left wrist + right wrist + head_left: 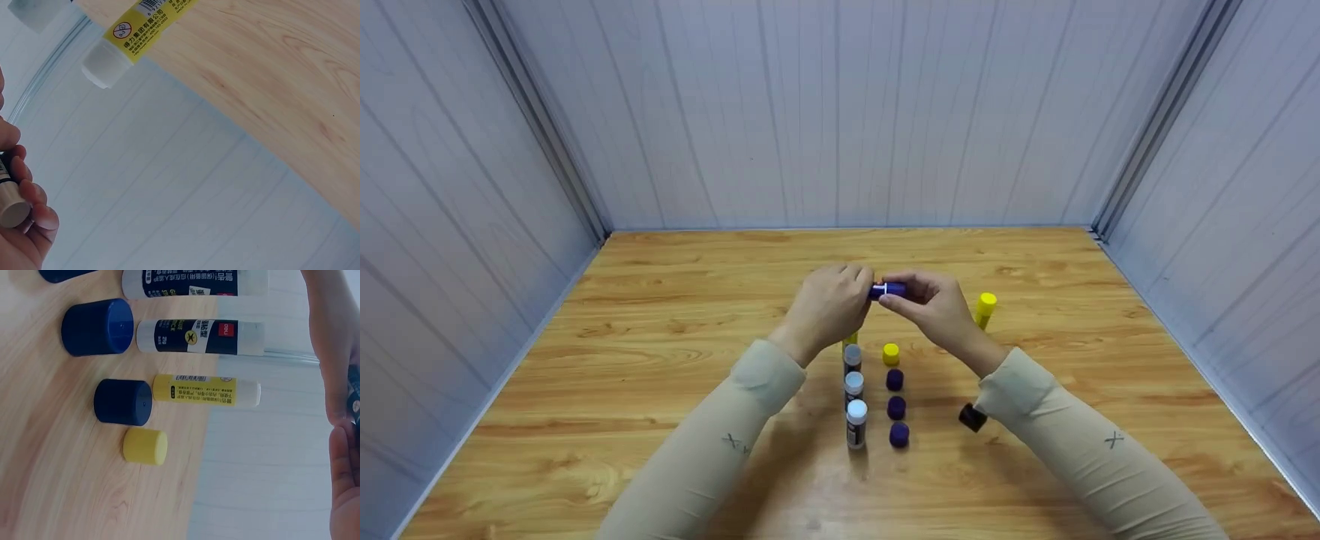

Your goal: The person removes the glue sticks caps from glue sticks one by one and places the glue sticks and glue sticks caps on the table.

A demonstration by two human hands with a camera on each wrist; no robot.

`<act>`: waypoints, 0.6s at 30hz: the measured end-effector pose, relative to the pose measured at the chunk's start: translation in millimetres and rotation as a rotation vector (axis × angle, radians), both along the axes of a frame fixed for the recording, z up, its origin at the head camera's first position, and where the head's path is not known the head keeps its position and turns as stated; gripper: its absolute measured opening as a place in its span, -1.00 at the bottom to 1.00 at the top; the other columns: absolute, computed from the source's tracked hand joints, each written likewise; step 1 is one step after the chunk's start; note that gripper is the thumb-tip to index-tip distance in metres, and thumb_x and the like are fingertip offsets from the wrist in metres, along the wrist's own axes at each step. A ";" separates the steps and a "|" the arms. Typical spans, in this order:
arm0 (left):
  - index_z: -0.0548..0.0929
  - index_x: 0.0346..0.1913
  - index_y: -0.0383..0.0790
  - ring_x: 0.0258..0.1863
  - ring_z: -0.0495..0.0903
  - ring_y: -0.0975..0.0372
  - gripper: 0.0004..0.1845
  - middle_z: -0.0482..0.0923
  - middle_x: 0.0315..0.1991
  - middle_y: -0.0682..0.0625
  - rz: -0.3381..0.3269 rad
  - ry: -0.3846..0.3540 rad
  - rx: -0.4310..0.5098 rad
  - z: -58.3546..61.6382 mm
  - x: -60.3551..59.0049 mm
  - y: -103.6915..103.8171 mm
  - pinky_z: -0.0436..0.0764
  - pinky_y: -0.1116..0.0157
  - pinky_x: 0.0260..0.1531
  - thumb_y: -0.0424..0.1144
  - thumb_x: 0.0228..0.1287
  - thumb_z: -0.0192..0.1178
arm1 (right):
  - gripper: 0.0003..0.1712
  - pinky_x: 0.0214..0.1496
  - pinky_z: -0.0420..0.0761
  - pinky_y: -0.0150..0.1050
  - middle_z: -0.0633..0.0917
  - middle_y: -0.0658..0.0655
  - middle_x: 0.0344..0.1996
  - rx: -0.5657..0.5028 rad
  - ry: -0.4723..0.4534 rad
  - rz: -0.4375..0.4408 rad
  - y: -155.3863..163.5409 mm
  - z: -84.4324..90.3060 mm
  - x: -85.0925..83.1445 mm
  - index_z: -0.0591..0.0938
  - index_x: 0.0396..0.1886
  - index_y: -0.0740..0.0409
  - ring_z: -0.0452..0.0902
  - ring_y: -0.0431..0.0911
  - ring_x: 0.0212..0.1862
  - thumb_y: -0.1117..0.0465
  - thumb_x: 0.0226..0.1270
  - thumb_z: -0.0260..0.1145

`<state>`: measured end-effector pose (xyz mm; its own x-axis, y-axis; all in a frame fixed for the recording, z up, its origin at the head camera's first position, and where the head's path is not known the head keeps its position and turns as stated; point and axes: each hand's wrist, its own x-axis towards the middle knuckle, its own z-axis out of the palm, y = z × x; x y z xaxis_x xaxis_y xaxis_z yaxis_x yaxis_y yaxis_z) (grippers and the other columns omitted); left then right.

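Note:
Both hands meet over the table around one dark blue glue stick (877, 292). My left hand (832, 300) grips its body, and the pale end (15, 210) pokes out between the fingers in the left wrist view. My right hand (934, 304) pinches the blue end between thumb and fingers; a white band shows between the two hands. Just below stands a row of uncapped glue sticks (856, 424) with white tops, and a yellow glue stick (194, 389) at its far end. Beside the row are several blue caps (896, 408) and one yellow cap (891, 354).
A yellow-capped glue stick (985, 309) stands right of my right hand, its lower part hidden by the wrist. Near the right sleeve lies a black cylindrical piece (972, 417), partly covered. Pale panel walls (840, 112) enclose the wooden table (675, 300) at back and sides.

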<state>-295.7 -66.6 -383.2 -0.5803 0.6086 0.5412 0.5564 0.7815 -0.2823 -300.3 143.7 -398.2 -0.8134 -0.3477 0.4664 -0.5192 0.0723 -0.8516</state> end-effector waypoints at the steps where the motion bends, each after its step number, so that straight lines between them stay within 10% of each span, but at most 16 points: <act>1: 0.64 -0.18 -0.25 -0.39 0.74 0.15 -0.80 0.74 -0.31 -0.07 0.005 0.002 -0.006 0.1 0.3 -0.1 0.78 0.22 -0.33 -0.18 0.63 0.25 | -0.67 -0.04 0.79 -0.37 0.81 0.43 0.02 0.004 0.005 0.008 0.5 -0.5 0.0 0.72 0.15 0.49 0.80 -0.23 -0.13 0.45 0.46 0.45; 18: 0.67 -0.37 -0.13 -0.71 0.27 0.31 -0.71 0.62 -0.62 0.06 0.118 0.019 -0.092 3.4 5.0 -2.7 0.60 0.29 -0.70 -0.08 0.53 0.35 | -0.75 -0.04 0.76 -0.38 0.88 0.26 -0.09 0.176 0.127 -0.022 6.2 -4.5 5.2 0.83 0.05 0.30 0.79 -0.22 -0.13 0.34 0.42 0.53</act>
